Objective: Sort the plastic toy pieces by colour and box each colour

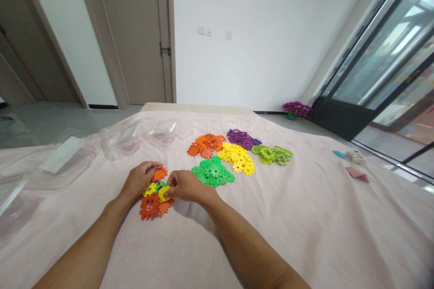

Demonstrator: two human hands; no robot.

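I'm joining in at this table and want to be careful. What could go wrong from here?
The green pile lies close beside the right hand, so the wrist might brush it and scatter pieces.

The green and yellow piles crowd together, so a nudge could mix their colours.

The yellow piece at the right fingertips is over the mixed heap; if it slips, it may drop among the other colours.

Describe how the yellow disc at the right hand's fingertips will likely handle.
The yellow disc looks thin and small beside the right hand, so it is probably light. It shows no visible sag, suggesting stiffness. Being flat, it would likely slide rather than roll if pushed.
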